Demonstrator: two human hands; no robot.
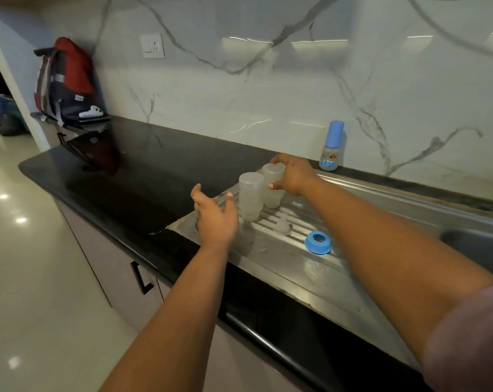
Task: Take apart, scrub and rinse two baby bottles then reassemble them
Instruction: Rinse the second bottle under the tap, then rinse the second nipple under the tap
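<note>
Steel drainboard point(319, 267), landmark for all entries. Two clear bottle bodies stood upside down at its far left end, side by side. Rear bottle body point(273, 190): right hand point(292, 175) gripped it, fingers over the top, thumb on the side. Front bottle body point(250, 197): left hand point(215, 216) hovered just left of it, fingers spread apart, holding nothing. Clear teat point(282, 225) and blue screw ring point(318, 242) lay mid-drainboard. Assembled blue-capped baby bottle point(332, 145) stood behind the drainboard, against the marble wall point(268, 89).
</note>
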